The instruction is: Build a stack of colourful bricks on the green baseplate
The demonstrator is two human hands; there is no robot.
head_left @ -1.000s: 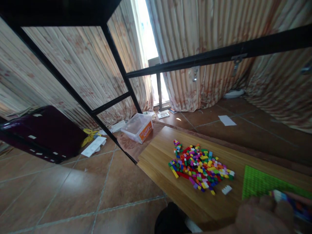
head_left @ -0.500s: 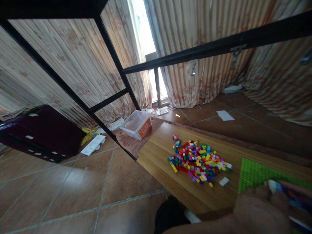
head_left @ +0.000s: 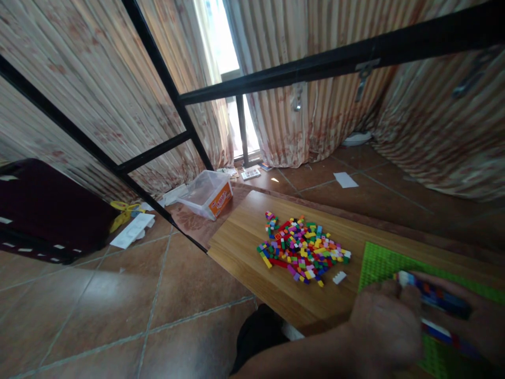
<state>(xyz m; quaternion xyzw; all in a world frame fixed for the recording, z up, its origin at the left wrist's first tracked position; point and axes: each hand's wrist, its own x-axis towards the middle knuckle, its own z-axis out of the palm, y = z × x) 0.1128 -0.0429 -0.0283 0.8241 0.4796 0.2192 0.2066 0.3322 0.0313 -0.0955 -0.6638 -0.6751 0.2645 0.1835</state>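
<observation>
At the lower right, my left hand (head_left: 384, 321) is closed with its fingertips against the near end of a toy-brick build (head_left: 437, 295) in white, blue and red. My right hand (head_left: 487, 316) grips the same build from the other side, partly smeared and cut off by the frame edge. Both hands are over a green studded baseplate (head_left: 379, 258) on a wooden table (head_left: 236, 242). A white toy brick (head_left: 339, 277) lies alone left of the baseplate. Farther left spreads a pile of loose coloured toy bricks (head_left: 302, 247).
A clear plastic box (head_left: 205, 195) with an orange label stands on the floor beyond the table's far-left corner. A dark suitcase (head_left: 51, 210) is at the left. Black metal frame bars (head_left: 276, 79) cross before the striped curtains (head_left: 335, 116).
The view has swung right, so the table, bricks and box sit farther left in it. Both hands remain around the toy-brick build, and more of the right hand shows.
</observation>
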